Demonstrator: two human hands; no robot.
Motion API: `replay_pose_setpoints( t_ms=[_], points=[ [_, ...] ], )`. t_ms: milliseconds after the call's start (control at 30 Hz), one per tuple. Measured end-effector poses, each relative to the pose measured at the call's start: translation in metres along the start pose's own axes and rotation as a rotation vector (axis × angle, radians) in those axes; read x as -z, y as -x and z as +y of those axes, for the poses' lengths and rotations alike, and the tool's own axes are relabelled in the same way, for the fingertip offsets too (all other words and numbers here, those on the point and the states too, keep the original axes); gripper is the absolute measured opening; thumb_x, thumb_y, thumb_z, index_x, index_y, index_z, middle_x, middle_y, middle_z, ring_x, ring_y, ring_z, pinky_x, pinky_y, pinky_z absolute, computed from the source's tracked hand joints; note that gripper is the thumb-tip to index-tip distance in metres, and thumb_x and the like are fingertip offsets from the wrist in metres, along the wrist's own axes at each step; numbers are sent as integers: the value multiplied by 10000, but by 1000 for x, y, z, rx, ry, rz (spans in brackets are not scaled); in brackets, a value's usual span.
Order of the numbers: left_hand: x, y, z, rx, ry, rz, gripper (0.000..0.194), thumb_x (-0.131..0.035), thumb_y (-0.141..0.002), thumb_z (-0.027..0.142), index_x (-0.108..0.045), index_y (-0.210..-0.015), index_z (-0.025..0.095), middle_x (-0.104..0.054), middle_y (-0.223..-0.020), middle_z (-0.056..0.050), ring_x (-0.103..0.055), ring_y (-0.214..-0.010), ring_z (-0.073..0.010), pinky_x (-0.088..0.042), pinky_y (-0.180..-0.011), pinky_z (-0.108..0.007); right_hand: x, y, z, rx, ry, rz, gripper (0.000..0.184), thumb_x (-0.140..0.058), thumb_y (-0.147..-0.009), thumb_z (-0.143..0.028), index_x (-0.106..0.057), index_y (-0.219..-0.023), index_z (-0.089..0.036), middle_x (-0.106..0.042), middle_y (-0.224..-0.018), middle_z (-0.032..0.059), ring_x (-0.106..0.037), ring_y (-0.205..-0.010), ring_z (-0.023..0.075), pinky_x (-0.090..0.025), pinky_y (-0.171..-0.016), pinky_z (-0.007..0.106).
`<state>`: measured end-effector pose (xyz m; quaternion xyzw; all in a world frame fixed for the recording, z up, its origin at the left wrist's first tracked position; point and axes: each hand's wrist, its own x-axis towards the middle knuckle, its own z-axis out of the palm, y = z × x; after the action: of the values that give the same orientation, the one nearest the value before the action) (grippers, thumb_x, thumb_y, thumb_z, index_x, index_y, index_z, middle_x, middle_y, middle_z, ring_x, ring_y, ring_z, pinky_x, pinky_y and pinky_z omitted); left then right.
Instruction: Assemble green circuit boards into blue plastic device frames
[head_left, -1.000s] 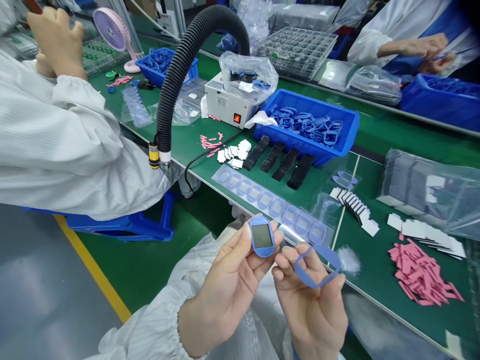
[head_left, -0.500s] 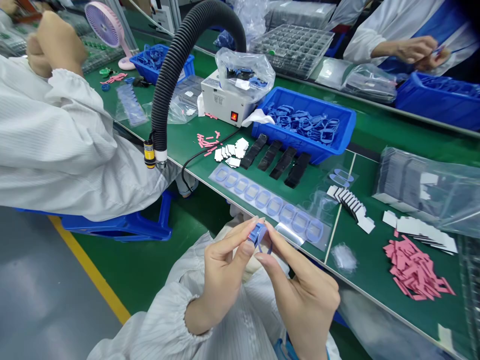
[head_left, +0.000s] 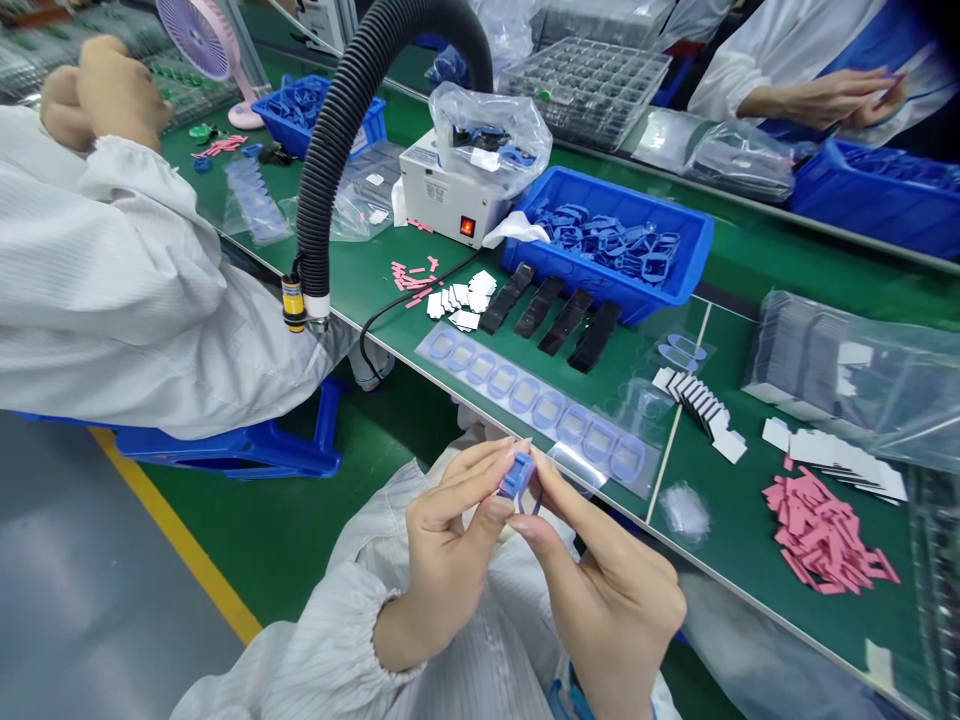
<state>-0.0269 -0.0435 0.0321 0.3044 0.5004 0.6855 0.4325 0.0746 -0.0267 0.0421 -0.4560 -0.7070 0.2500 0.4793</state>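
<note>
Between my two hands, over my lap, is a small blue plastic frame (head_left: 516,477) with a thin blue loop hanging at its right side. My left hand (head_left: 454,545) pinches its left side between thumb and fingers. On the other side my right hand (head_left: 600,575) grips it with thumb and forefinger. My fingers cover much of the part. Just beyond, at the table edge, lies a clear sheet of pale blue ring-shaped stickers (head_left: 532,402). Further back a blue bin (head_left: 615,290) holds a heap of similar blue frames.
Black strips (head_left: 568,322) lie before the bin. White pads (head_left: 701,408) and pink strips (head_left: 825,530) lie to the right. A black extraction hose (head_left: 319,180) arches over the table beside a white power box (head_left: 442,200). A co-worker's sleeve (head_left: 112,280) is at left; another person's hands (head_left: 832,100) are opposite.
The blue frame has turned slightly in my fingers, so more of its face shows. The whole view has shifted a little. Both hands keep their grip.
</note>
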Motion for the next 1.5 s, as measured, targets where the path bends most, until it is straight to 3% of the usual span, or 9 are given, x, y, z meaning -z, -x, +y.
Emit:
replay_pose_setpoints(
  t_ms=[233, 367, 467, 600, 800, 900, 1067, 1300, 1500],
  points=[
    [-1, 0, -10, -302, -141, -16, 268, -539, -874, 446, -714, -1064, 376, -751, -1082, -39, -595, -1095, -244, -434, -990, -444, 0, -6, 1, -115, -172, -8, 366, -716, -800, -292, -648, -1153, -362, -746, -1047, -24, -743, -848, 209, -638, -708, 292],
    [-1, -2, -5, -415, -293, -92, 291, -546, -904, 351, -654, -1171, 384, -711, -1132, -43, -567, -1027, -241, -463, -865, -396, -2, -3, 6, -157, -208, 56, 381, -711, -805, -238, -647, -1164, -346, -741, -1070, -15, -735, -889, 212, -638, -738, 314],
    [1, -5, 4, -504, -498, -154, 422, -619, -857, 188, -610, -1232, 381, -739, -1093, -37, -577, -917, -242, -454, -759, -364, -3, 1, 13, -111, -147, 142, 439, -688, -810, -148, -618, -1215, -303, -707, -1152, 12, -707, -984, 240, -616, -832, 387],
    [6, -12, 19, -630, -655, -209, 568, -703, -773, 123, -582, -1266, 379, -778, -972, -20, -604, -758, -230, -457, -655, -347, -2, 5, 20, 67, 11, 196, 500, -700, -788, -97, -600, -1245, -276, -711, -1144, 19, -720, -940, 247, -629, -773, 366],
    [10, -18, 29, -753, -788, -278, 398, -679, -766, 59, -687, -1131, 218, -783, -864, -43, -608, -685, -194, -505, -610, -311, -2, 7, 30, 168, 48, 231, 538, -748, -731, -67, -627, -1218, -263, -731, -1100, 19, -727, -901, 243, -623, -764, 361],
    [10, -19, 30, -850, -741, -318, 226, -629, -811, 61, -697, -1020, 115, -774, -817, -70, -611, -679, -176, -515, -582, -298, 6, 3, 37, 63, -175, 79, 419, -726, -772, -121, -663, -1159, -271, -737, -1085, 10, -707, -966, 230, -591, -865, 380],
    [13, -19, 31, -874, -682, -409, 160, -543, -899, 129, -692, -923, 74, -759, -765, -89, -613, -653, -150, -502, -553, -276, 20, -6, 44, -19, -435, -204, 105, -608, -888, -291, -693, -935, -251, -757, -895, 3, -716, -852, 190, -523, -947, 421],
    [18, -15, 36, -688, -711, -485, 167, -605, -866, 157, -660, -1019, 119, -738, -862, -79, -623, -768, -178, -526, -681, -301, 18, -1, 45, 65, -400, -166, 69, -612, -881, -235, -656, -933, -232, -725, -823, -2, -692, -777, 179, -457, -974, 447],
    [13, -16, 30, -693, -672, -462, 50, -603, -870, 155, -637, -835, 141, -703, -698, -40, -588, -641, -151, -478, -593, -281, 20, 2, 40, 170, -258, -164, 103, -605, -865, -161, -641, -947, -211, -730, -838, 23, -699, -778, 189, -454, -958, 443]
  ],
)
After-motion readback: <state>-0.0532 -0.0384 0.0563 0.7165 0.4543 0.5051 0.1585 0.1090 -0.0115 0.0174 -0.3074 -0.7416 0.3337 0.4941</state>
